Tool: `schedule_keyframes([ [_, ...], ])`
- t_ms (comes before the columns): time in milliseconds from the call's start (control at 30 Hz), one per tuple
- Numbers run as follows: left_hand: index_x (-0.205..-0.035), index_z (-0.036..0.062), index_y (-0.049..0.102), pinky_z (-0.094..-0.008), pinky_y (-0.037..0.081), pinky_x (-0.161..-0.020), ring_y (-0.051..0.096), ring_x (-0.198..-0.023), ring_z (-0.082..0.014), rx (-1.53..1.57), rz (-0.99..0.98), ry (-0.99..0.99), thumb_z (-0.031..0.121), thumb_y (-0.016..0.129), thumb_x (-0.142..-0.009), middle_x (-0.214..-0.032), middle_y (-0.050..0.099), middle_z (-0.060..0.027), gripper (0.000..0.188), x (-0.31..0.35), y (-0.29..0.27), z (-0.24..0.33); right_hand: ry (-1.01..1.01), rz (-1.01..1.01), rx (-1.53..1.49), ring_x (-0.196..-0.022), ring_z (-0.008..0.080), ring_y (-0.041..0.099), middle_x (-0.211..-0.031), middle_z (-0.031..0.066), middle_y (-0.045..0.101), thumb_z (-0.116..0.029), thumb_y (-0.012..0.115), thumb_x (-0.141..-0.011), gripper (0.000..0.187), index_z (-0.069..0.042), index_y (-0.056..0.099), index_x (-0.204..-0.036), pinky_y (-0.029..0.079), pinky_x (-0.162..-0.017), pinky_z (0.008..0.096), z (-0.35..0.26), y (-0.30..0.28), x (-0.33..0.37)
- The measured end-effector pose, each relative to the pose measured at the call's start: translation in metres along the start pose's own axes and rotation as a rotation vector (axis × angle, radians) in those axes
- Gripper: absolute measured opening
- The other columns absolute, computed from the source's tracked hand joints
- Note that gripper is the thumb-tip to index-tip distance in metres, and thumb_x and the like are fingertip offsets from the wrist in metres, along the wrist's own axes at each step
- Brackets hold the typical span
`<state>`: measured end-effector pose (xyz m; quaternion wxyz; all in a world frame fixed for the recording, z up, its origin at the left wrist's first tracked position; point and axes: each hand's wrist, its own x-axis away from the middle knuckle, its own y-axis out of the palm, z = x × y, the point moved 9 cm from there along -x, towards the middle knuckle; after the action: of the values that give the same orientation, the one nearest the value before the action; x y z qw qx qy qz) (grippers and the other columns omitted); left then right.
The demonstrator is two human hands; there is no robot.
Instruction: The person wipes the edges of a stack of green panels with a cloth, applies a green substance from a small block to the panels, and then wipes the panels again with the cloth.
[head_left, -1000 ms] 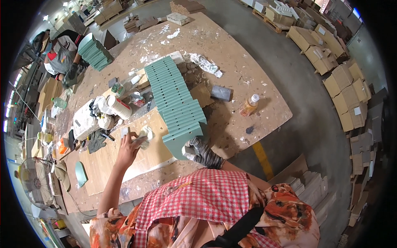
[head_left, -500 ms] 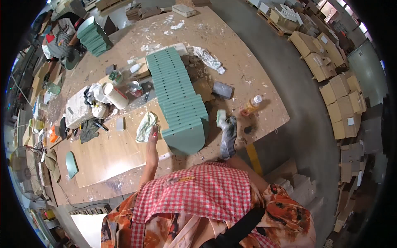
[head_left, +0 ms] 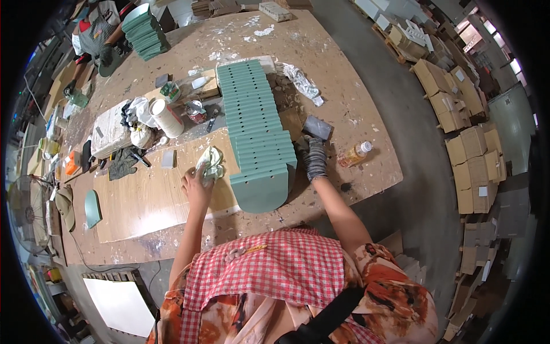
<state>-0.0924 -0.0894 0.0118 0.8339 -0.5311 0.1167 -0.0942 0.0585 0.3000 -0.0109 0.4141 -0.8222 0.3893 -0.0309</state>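
Observation:
My bare left hand (head_left: pixel 196 186) has its thumb and index finger closed on a crumpled white and green cloth (head_left: pixel 211 163), with the other fingers loosely bent. My right hand (head_left: pixel 314 156), in a grey striped glove, grips the near end of a dark grey rectangular block (head_left: pixel 318 127); its fingertips are partly hidden. Between my hands stands a long row of green panels (head_left: pixel 250 109) with rounded ends and small dark holes, packed face to face. The nearest panel (head_left: pixel 260 192) shows its broad face towards me.
A bottle of amber liquid (head_left: pixel 355 153) stands right of my glove. To the left are a white tub (head_left: pixel 166 118), a dark glove (head_left: pixel 122 164) and a loose green panel (head_left: pixel 92 208). A co-worker's gloved hand (head_left: pixel 105 54) is beside another green stack (head_left: pixel 144 33).
My left hand has moved onto the cloth and bunched it. My right hand has reached forward to the grey block; the pale green piece it held earlier is no longer visible.

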Motion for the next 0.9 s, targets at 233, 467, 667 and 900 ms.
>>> schedule_keyframes([
  [233, -0.112, 0.0075, 0.067, -0.0302, 0.047, -0.072, 0.059, -0.090, -0.0195, 0.636, -0.032, -0.025, 0.002, 0.069, -0.079, -0.099, 0.055, -0.0075, 0.033, -0.009, -0.017, -0.010, 0.039, 0.170, 0.076, -0.114, 0.0361, 0.052, -0.122, 0.0212, 0.056, -0.024, 0.075, -0.074, 0.051, -0.001, 0.058, -0.117, 0.040, -0.101, 0.0452, -0.030, -0.056, -0.010],
  [467, -0.134, 0.0072, 0.052, -0.0244, 0.047, -0.075, 0.056, -0.084, -0.0123, 1.022, -0.128, 0.319, -0.004, 0.069, -0.077, -0.100, 0.063, -0.0046, 0.061, 0.033, -0.119, 0.142, -0.659, -0.208, -0.499, -0.116, 0.0273, 0.053, -0.125, 0.0148, 0.057, -0.024, 0.065, -0.087, 0.044, -0.006, 0.056, -0.127, 0.043, -0.100, 0.0376, -0.261, -0.084, 0.056],
  [667, -0.147, 0.0074, 0.027, -0.0355, 0.042, -0.095, 0.054, -0.109, -0.0204, 1.051, -0.241, 0.326, 0.004, 0.075, -0.073, -0.119, 0.057, -0.0115, 0.089, 0.031, -0.104, 0.142, -0.343, -0.356, -0.685, -0.111, 0.0236, 0.056, -0.122, 0.0120, 0.059, -0.029, 0.060, -0.092, 0.038, -0.006, 0.058, -0.122, 0.044, -0.097, 0.0349, -0.216, -0.076, 0.064],
  [900, -0.151, 0.0043, 0.004, -0.0442, 0.021, -0.114, 0.018, -0.144, -0.0309, 0.983, -0.316, 0.233, 0.020, 0.081, -0.072, -0.155, 0.018, -0.0198, 0.111, 0.046, 0.024, 0.055, 0.342, 0.226, -0.914, -0.098, 0.0140, 0.054, -0.108, 0.0060, 0.059, -0.019, 0.048, -0.099, 0.028, -0.001, 0.057, -0.118, 0.045, -0.089, 0.0288, -0.039, -0.065, 0.099],
])
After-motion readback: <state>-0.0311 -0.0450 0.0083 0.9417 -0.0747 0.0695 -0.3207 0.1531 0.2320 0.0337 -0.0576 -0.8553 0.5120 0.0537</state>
